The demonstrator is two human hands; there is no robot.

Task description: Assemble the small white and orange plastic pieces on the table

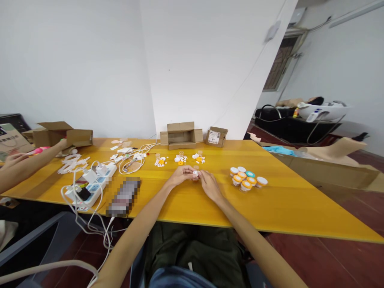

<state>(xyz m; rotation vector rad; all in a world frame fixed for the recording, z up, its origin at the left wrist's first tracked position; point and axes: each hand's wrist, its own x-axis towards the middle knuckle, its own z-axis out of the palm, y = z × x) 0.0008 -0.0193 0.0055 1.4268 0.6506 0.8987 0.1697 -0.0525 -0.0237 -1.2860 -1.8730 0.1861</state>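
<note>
A small white piece (195, 173) with dark marks is pinched between my two hands over the middle of the yellow table. My left hand (182, 175) grips it from the left, and the fingers of my right hand (209, 184) close on its right side. Just behind them stands a small clear container (196, 167), partly hidden by my fingers. Farther back lie small heaps of white pieces (184, 158) with orange lids (180, 163) and clear cups. To the right is a group of lidded jars (246, 185) with orange, white and teal lids.
An open cardboard box (181, 138) and a smaller box (216, 137) stand by the wall. On the left are a power strip (97, 188) with white cables, a blurred phone (124, 197), and white strips (73, 163). Another person's arms (36, 164) reach near a box at far left.
</note>
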